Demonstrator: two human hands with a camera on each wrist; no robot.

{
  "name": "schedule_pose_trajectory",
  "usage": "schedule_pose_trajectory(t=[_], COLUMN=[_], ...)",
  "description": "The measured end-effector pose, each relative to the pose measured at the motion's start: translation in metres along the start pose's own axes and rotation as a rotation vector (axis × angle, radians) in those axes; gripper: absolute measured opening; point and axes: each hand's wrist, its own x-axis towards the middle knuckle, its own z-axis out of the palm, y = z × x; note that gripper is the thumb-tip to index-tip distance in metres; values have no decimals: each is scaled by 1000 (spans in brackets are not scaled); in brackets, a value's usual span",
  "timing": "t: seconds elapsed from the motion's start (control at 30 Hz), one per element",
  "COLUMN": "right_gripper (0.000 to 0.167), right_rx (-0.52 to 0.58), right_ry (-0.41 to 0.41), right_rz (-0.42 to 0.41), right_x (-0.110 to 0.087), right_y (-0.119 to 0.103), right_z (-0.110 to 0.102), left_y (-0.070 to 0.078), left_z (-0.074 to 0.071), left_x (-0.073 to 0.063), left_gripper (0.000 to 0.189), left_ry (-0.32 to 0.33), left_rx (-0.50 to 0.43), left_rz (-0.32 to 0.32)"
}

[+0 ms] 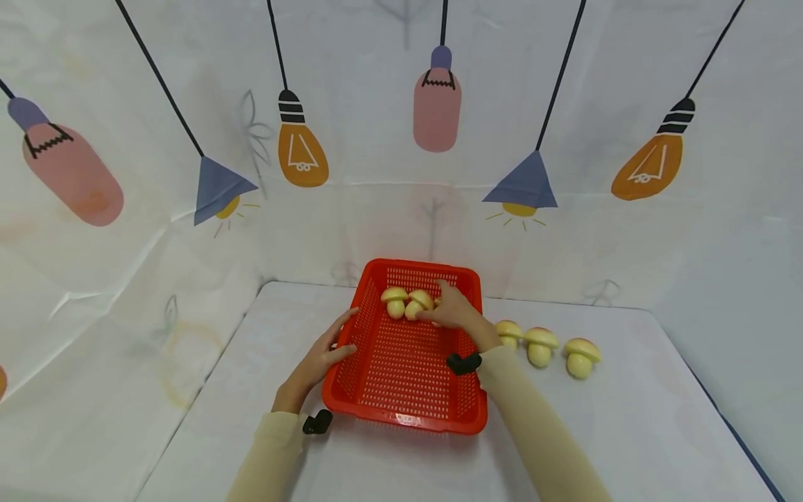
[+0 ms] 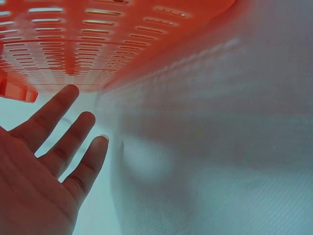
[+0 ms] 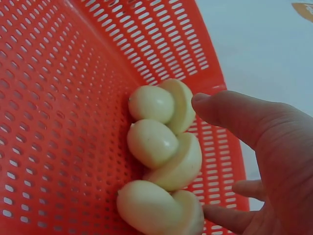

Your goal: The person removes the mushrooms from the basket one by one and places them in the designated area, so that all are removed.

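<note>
Right wrist view, folks: the right hand is in the red basket, thumb and fingers spread well apart, right beside a row of three yellow mushrooms; whether a fingertip touches one, I can't tell. All three lie towards the basket's twelve o'clock, one mostly hidden behind the hand from the head view. Over at nine o'clock, there's the left hand, fingers straight and apart at the basket's side, thumb by the rim. Further out, at three o'clock, three more mushrooms stand on the white table, just past the right wrist. High at twelve, a pale backdrop shows hanging lamps and bulbs!
</note>
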Motion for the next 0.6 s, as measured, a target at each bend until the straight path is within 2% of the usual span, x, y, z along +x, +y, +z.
schedule_pose_trajectory(t=[0.17,0.3,0.5,0.6], right_gripper=[103,104,95,86], right_rx=[17,28,53,81], right_ry=[-8,-12,-11,-14], right_rz=[10,5,-15,-39], right_x=[-6,-11,-16,-19], right_y=[-4,-6,-6,-6], right_z=[-1,2,6,10], left_y=[1,1,-1,-3], left_z=[0,-1,-1,-1], left_x=[0,-1,-1,0], left_gripper=[69,69,70,70], left_ry=[3,1,-14,-20], left_rx=[30,18,-18,-27], left_rz=[24,25,23,28])
